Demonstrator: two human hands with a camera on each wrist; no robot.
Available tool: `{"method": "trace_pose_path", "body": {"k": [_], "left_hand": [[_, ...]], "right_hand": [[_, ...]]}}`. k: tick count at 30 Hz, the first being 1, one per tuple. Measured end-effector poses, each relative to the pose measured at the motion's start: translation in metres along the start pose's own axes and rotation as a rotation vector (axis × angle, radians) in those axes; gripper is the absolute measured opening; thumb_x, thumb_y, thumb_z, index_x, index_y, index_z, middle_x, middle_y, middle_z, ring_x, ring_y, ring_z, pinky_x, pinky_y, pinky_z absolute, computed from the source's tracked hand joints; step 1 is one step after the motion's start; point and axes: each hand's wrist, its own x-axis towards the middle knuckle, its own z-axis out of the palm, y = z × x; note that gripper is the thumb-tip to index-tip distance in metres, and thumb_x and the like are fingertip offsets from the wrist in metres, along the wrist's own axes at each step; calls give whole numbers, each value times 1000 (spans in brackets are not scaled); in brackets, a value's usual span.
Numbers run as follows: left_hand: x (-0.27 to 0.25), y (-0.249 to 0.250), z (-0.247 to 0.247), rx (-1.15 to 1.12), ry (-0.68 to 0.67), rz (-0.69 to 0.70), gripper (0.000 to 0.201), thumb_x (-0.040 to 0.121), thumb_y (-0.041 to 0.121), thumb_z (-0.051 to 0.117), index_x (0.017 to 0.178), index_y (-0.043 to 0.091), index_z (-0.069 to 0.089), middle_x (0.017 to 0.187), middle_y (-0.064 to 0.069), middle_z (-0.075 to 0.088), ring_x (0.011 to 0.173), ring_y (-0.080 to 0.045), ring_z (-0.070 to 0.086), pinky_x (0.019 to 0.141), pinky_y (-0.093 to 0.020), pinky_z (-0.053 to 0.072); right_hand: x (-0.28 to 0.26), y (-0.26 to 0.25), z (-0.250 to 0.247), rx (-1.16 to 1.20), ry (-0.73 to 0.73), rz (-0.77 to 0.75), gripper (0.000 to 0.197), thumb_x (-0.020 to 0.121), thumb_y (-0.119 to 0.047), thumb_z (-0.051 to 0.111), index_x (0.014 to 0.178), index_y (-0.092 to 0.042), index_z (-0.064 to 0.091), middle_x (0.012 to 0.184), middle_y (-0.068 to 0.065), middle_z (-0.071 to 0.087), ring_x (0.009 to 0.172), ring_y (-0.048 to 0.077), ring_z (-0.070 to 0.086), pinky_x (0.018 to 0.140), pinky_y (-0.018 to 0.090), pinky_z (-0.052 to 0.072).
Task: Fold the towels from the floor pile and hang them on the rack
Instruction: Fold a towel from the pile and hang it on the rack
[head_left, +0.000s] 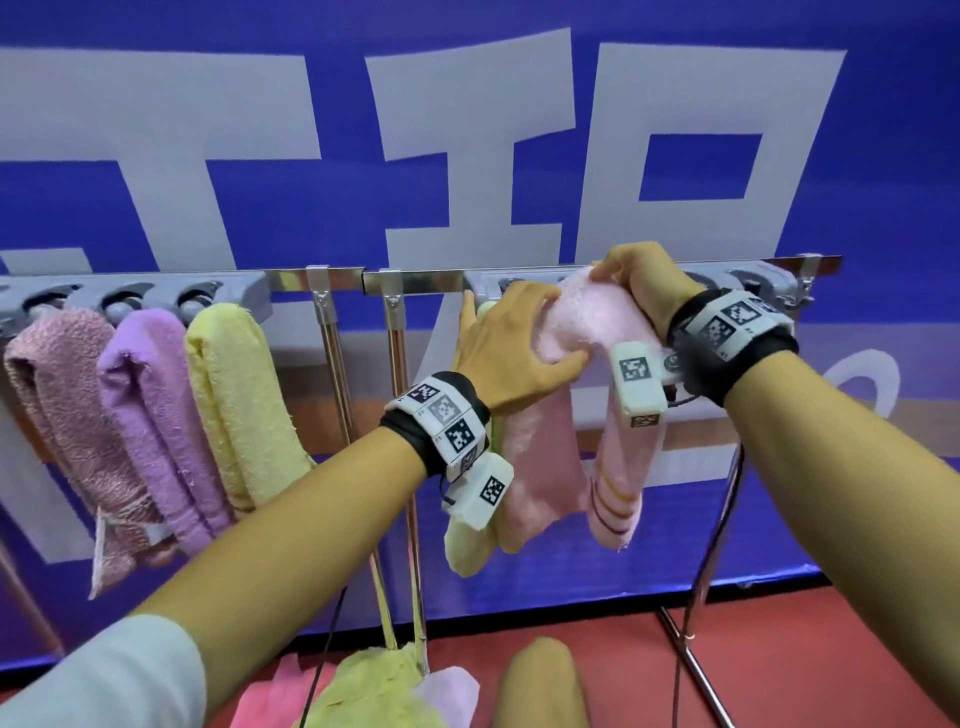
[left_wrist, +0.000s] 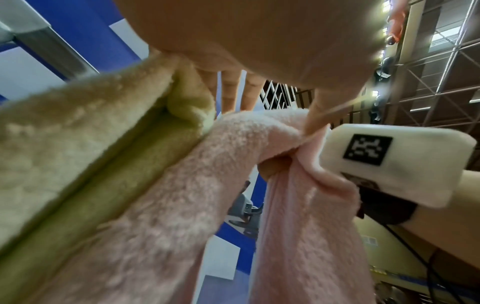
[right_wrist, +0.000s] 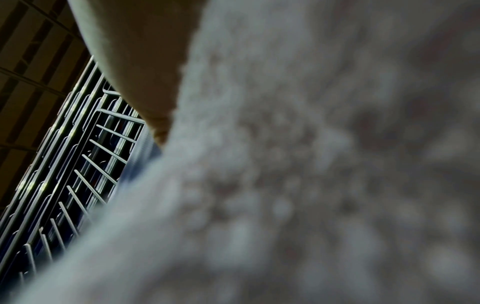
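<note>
A folded light pink towel (head_left: 592, 322) is draped at the rack's (head_left: 415, 278) right section, its two halves hanging down. My left hand (head_left: 511, 340) grips its left side with the thumb under the fold. My right hand (head_left: 641, 288) holds the top right of the fold, fingers curled over it. In the left wrist view the pink towel (left_wrist: 207, 185) hangs next to a yellow-green towel (left_wrist: 91, 144). Blurred towel pile (right_wrist: 311, 164) fills the right wrist view. More towels (head_left: 374, 691) lie on the red floor below.
Three folded towels hang on the rack's left section: dusty pink (head_left: 67, 415), purple (head_left: 156, 415) and yellow (head_left: 239, 395). A yellow-green towel (head_left: 467, 540) hangs behind my left wrist. A blue banner (head_left: 467, 130) stands behind the rack. Chrome legs (head_left: 696, 670) reach the floor at right.
</note>
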Motion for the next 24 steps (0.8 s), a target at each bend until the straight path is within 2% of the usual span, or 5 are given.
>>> {"method": "trace_pose_path", "body": {"k": [5, 10, 13, 16, 24], "left_hand": [[14, -2, 11, 99, 12, -109, 70, 78, 44, 64, 141, 27, 39, 137, 8, 53, 124, -21, 53, 116, -65, 2], [26, -2, 18, 277, 7, -140, 64, 78, 9, 51, 138, 31, 47, 103, 1, 70, 106, -30, 61, 118, -59, -1], [28, 0, 27, 355, 27, -114, 60, 80, 10, 51, 136, 34, 51, 86, 0, 70, 94, -30, 64, 120, -56, 0], [29, 2, 31, 358, 28, -90, 52, 85, 17, 50, 135, 33, 53, 89, 2, 71, 94, -27, 64, 120, -55, -3], [28, 3, 33, 264, 34, -39, 30, 78, 39, 51, 103, 30, 64, 91, 9, 69, 94, -20, 64, 114, -55, 19]], "right_hand": [[26, -9, 1, 20, -7, 11, 37, 64, -27, 60, 89, 0, 65, 83, 17, 63, 71, 32, 61, 72, 37, 49], [42, -2, 4, -22, -9, 39, 29, 87, -23, 48, 100, -1, 60, 91, 16, 66, 74, 29, 65, 69, 34, 53], [51, 2, 8, -195, 109, -48, 14, 91, -16, 49, 96, -6, 58, 104, 19, 65, 93, 34, 65, 86, 44, 54], [57, 11, 3, -513, 225, -158, 12, 85, -8, 48, 78, -7, 57, 87, 19, 62, 84, 35, 61, 73, 38, 52], [37, 43, 10, -787, 358, -607, 27, 80, -7, 56, 103, -11, 69, 104, 8, 71, 99, 26, 62, 78, 22, 37]]}}
